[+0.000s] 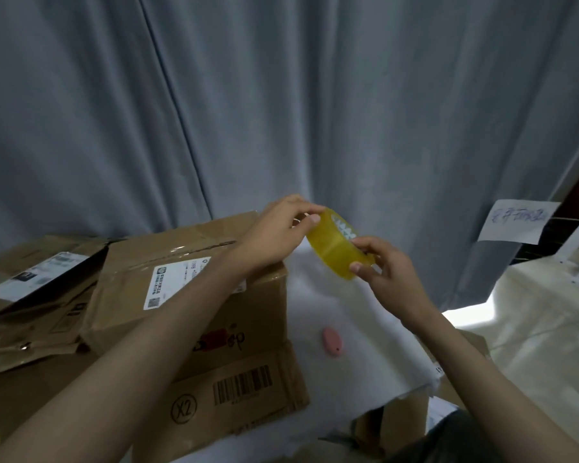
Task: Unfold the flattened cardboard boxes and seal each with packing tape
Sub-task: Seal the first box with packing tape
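Tape (336,249) felt light and stiff to us, pinched at its rim by both hands, left (278,228) and right (386,267).

Yellow tape roll (336,248) held tilted above table — assembled cardboard box (194,295) left.

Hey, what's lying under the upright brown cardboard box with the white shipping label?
A flattened cardboard piece printed with a barcode and X2 sticks out beneath the brown cardboard box with the white label. The box and the left forearm hide whatever else lies under it.
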